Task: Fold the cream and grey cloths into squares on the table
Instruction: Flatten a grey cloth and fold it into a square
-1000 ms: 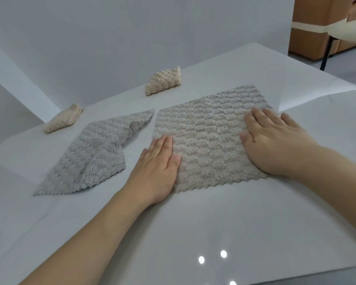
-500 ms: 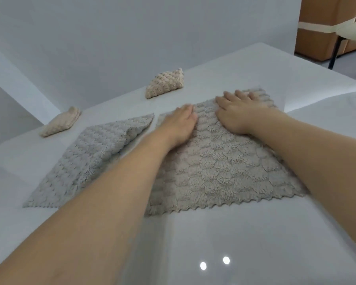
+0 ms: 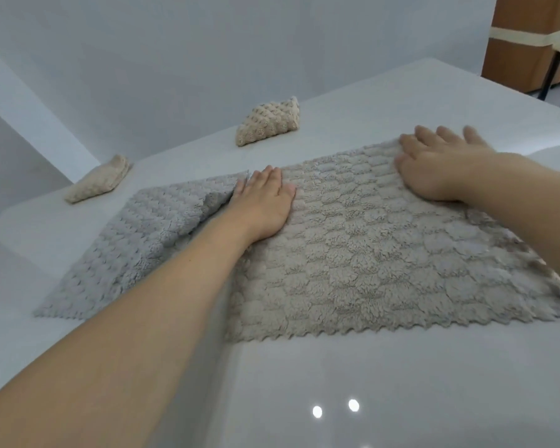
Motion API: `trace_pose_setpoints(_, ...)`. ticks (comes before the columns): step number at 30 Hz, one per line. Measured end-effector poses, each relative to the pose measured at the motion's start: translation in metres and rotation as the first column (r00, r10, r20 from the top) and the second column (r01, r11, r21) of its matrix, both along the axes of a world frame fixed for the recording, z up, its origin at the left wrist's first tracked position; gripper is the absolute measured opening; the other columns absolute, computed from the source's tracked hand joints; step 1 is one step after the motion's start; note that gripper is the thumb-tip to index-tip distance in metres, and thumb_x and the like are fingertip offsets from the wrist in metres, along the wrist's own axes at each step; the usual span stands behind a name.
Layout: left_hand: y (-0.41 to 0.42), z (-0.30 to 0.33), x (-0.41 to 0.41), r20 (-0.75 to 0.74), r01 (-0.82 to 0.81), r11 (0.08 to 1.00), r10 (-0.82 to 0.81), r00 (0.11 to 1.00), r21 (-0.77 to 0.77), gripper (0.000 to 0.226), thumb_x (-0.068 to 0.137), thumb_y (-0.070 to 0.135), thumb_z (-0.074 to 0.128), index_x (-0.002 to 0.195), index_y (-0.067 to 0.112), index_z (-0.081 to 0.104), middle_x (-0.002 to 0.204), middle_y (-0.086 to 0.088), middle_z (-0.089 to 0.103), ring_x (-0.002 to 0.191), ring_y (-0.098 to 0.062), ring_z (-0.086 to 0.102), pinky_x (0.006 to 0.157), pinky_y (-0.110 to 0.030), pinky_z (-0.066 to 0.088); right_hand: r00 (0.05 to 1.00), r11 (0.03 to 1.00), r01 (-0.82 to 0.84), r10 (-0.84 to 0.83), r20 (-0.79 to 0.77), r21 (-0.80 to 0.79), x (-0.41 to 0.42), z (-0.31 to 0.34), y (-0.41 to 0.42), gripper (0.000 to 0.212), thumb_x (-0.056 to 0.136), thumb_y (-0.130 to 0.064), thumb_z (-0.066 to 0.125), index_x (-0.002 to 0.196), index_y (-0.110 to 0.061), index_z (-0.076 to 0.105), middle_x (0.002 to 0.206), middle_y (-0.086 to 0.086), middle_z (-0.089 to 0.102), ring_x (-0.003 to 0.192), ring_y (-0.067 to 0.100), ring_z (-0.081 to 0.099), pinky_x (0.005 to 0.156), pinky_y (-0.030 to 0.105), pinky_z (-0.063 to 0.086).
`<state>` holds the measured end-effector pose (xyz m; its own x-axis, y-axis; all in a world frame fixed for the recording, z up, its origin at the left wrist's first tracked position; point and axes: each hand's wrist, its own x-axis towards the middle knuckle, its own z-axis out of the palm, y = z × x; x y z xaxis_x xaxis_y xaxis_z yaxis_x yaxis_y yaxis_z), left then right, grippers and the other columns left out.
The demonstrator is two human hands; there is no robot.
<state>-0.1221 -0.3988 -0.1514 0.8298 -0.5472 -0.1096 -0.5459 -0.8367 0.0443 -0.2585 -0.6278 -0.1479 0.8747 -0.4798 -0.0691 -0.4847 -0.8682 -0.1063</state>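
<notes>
While spread flat, beige cloth [image 3: 369, 253] under left hand [image 3: 262, 205], right hand [image 3: 434, 169] fingers [image 3: 427, 134] past far edge

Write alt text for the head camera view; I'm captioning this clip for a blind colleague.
A person's left hand and right hand press flat on the far corners of a beige cloth spread on a white table. A rumpled grey cloth lies to its left, and two folded cream cloths sit farther back.

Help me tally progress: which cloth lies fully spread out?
The beige-grey cloth under both hands; the grey cloth beside it is rumpled, the two cream ones folded.
</notes>
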Motion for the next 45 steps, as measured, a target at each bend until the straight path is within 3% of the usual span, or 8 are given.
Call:
trace_pose_setpoints(7, 0.012, -0.004, -0.075, 0.002, 0.179, 0.981, -0.179, 0.984, -0.071, 0.059, 0.103, 0.043, 0.007, 0.158, 0.019, 0.004, 0.164, 0.006, -0.005, 0.151, -0.013, -0.007, 0.122, -0.042, -0.003, 0.967, 0.969, -0.249, 0.249, 0.054, -0.002, -0.033, 0.003, 0.078, 0.06, 0.101, -0.045, 0.005, 0.155, -0.02, -0.005, 0.162, -0.002, -0.011, 0.149, 0.018, -0.008, 0.119, 0.045, -0.006)
trace_pose_setpoints(13, 0.04, 0.006, -0.06, 0.016, -0.013, 1.0, 0.014, 1.0, -0.009, 0.062, 0.103, 0.048, 0.007, 0.157, 0.019, -0.004, 0.164, 0.002, -0.011, 0.15, -0.013, -0.012, 0.121, -0.04, -0.009, 1.0, 1.0, -0.018, 0.018, -0.001, 0.004, -0.047, 0.004, 0.044, 0.061, 0.101, -0.044, 0.007, 0.155, -0.016, -0.003, 0.162, 0.001, -0.01, 0.149, 0.02, -0.009, 0.119, 0.047, -0.007)
trace_pose_setpoints(24, 0.079, 0.01, -0.117, 0.151, 0.212, 0.968, -0.192, 0.97, -0.131, 0.068, 0.094, 0.057, 0.017, 0.155, 0.027, 0.017, 0.163, 0.012, 0.001, 0.149, -0.009, -0.005, 0.12, -0.028, -0.003, 0.991, 0.988, -0.103, 0.112, 0.069, -0.113, -0.093, 0.009, 0.07, 0.065, 0.097, -0.049, 0.009, 0.154, -0.019, 0.004, 0.162, 0.006, -0.004, 0.149, 0.028, -0.007, 0.118, 0.052, -0.008)
trace_pose_setpoints(27, 0.092, 0.019, -0.156, -0.001, 0.317, 0.884, -0.338, 0.941, -0.343, 0.048, 0.074, 0.04, 0.043, 0.121, 0.032, 0.04, 0.132, 0.017, 0.029, 0.124, -0.005, 0.025, 0.098, -0.002, 0.019, 0.894, 0.919, -0.38, 0.393, 0.214, -0.101, -0.118, 0.021, 0.098, 0.075, 0.082, -0.068, 0.018, 0.145, -0.026, 0.027, 0.148, -0.001, 0.027, 0.139, 0.022, 0.019, 0.116, 0.039, 0.012)
trace_pose_setpoints(31, 0.1, 0.01, -0.154, 0.166, 0.379, 0.888, -0.345, 0.924, -0.262, 0.022, 0.069, 0.017, 0.044, 0.09, 0.024, 0.045, 0.096, 0.011, 0.04, 0.09, -0.013, 0.037, 0.078, -0.018, 0.031, 0.834, 0.843, -0.537, 0.526, 0.17, 0.023, -0.13, 0.023, 0.112, 0.05, 0.075, -0.064, 0.05, 0.111, -0.032, 0.04, 0.113, -0.01, 0.037, 0.108, 0.014, 0.032, 0.102, 0.031, 0.029)
trace_pose_setpoints(36, 0.092, 0.02, -0.142, 0.251, 0.365, 0.91, -0.314, 0.916, -0.197, 0.016, 0.075, 0.009, 0.035, 0.081, 0.021, 0.042, 0.074, 0.007, 0.043, 0.071, -0.018, 0.039, 0.057, -0.029, 0.024, 0.839, 0.843, -0.538, 0.538, 0.086, -0.022, -0.129, 0.032, 0.105, 0.031, 0.08, -0.03, 0.053, 0.108, -0.031, 0.041, 0.113, -0.008, 0.042, 0.109, 0.016, 0.039, 0.094, 0.029, 0.034)
trace_pose_setpoints(41, 0.088, 0.026, -0.14, -0.04, 0.156, 0.919, -0.182, 0.982, -0.362, 0.023, 0.086, 0.001, 0.041, 0.079, 0.02, 0.052, 0.069, 0.006, 0.055, 0.068, -0.014, 0.049, 0.058, -0.029, 0.036, 0.894, 0.892, -0.444, 0.447, 0.021, -0.085, -0.124, 0.033, 0.101, 0.016, 0.086, -0.015, 0.046, 0.098, -0.022, 0.038, 0.105, -0.002, 0.052, 0.106, 0.023, 0.053, 0.083, 0.033, 0.043)
trace_pose_setpoints(45, 0.088, 0.036, -0.139, -0.235, 0.123, 0.943, -0.202, 0.951, -0.309, 0.016, 0.075, 0.036, 0.045, 0.084, 0.024, 0.05, 0.067, 0.01, 0.051, 0.061, -0.008, 0.043, 0.058, -0.032, 0.033, 0.943, 0.942, -0.328, 0.33, 0.038, -0.067, -0.115, 0.036, 0.089, 0.012, 0.088, -0.017, 0.045, 0.095, -0.023, 0.038, 0.093, -0.002, 0.047, 0.096, 0.025, 0.054, 0.072, 0.031, 0.038)
